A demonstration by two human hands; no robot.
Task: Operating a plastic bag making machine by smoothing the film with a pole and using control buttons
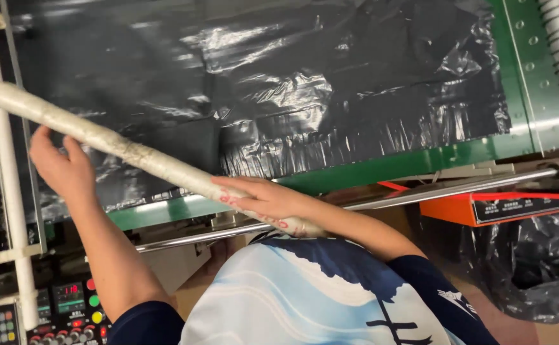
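Head view: a long white cardboard roll core (pixel 132 153) lies slantwise over crinkled black plastic film (pixel 279 83) on the green machine bed (pixel 382 169). The left hand (pixel 62 167) curls its grip behind it; the right hand (pixel 267 199) lies flat on its near end, fingers seemingly spread.

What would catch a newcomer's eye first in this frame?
A long white tube slants across the middle, with the left hand against its upper part and the right hand lying on its lower end. Behind it, crinkled black film covers a green machine bed. A button panel sits bottom left.
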